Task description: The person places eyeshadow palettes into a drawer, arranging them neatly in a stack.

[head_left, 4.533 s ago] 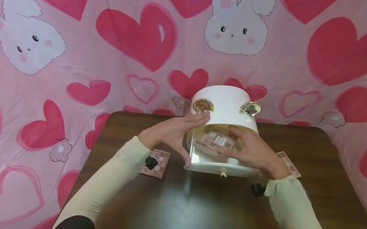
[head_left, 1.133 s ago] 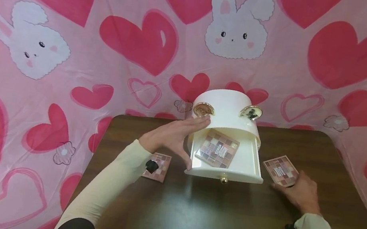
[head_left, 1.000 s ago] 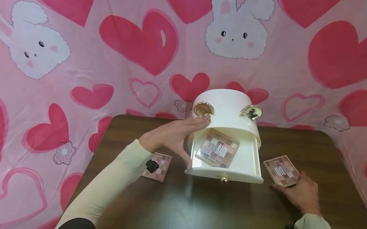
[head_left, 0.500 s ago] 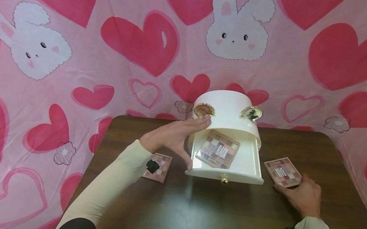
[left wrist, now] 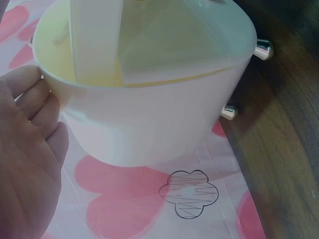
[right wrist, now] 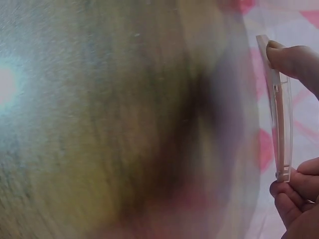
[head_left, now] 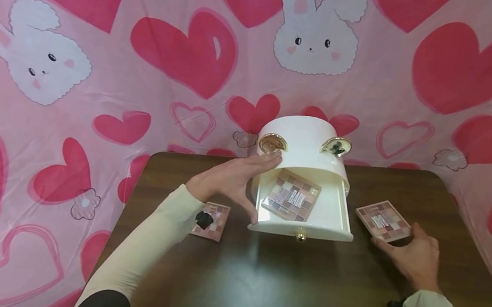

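A white cosmetic organizer [head_left: 300, 135] with gold rims stands at the table's back, its drawer [head_left: 331, 211] pulled out. Inside the drawer lies an eyeshadow palette [head_left: 293, 197] marked "BACK", turned askew. My left hand [head_left: 236, 182] spreads along the organizer's left side, its thumb by the drawer front's left corner; the left wrist view has its fingers [left wrist: 42, 102] touching the white wall. To the right, my right hand [head_left: 419, 256] pinches a second eyeshadow palette [head_left: 383, 221]. The right wrist view shows that palette edge-on between thumb [right wrist: 294, 59] and fingers.
Another eyeshadow palette [head_left: 215, 223] lies on the table left of the organizer, partly behind the left wrist's black camera [head_left: 204, 220]. The dark wooden table [head_left: 281, 295] meets a pink heart-and-bunny cloth [head_left: 184, 56] at the back. A small gold knob [head_left: 301, 235] sticks out from the drawer front.
My right hand has left the palette in the drawer and moved right to another palette, which it grips and has just shifted slightly. The left hand has stayed at the organizer.
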Demonstrator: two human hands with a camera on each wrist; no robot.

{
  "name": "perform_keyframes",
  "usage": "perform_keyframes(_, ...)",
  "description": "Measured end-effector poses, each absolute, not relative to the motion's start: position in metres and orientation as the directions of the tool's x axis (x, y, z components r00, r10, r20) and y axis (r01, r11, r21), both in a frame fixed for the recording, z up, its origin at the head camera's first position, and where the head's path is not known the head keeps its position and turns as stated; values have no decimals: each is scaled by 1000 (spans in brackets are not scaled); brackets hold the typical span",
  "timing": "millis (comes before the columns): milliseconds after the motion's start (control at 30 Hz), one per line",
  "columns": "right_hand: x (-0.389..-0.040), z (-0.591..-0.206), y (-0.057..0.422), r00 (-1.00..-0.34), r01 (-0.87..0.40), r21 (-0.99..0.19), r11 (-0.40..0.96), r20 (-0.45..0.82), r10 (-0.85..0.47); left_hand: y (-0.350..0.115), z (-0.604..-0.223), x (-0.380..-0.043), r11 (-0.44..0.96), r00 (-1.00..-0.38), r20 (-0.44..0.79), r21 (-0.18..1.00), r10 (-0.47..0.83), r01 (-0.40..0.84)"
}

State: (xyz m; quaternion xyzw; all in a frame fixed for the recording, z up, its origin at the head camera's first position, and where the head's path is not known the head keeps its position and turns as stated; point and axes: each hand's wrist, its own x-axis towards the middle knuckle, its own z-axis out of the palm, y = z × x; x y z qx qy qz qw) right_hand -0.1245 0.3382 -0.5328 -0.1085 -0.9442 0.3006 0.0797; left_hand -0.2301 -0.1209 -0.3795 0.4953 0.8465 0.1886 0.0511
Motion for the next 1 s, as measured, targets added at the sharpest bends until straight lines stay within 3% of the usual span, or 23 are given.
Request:
perform_keyframes(700, -108, -474, 330, -959, 87, -643, 761, 153, 239, -118, -379, -232, 436, -496, 100, 353, 862, 828)
perform_keyframes(1000, -108, -446, 322, -939, -35, -579, 815, 299, 172, -120, -379, -231, 468, -532, 86, 373, 842, 801)
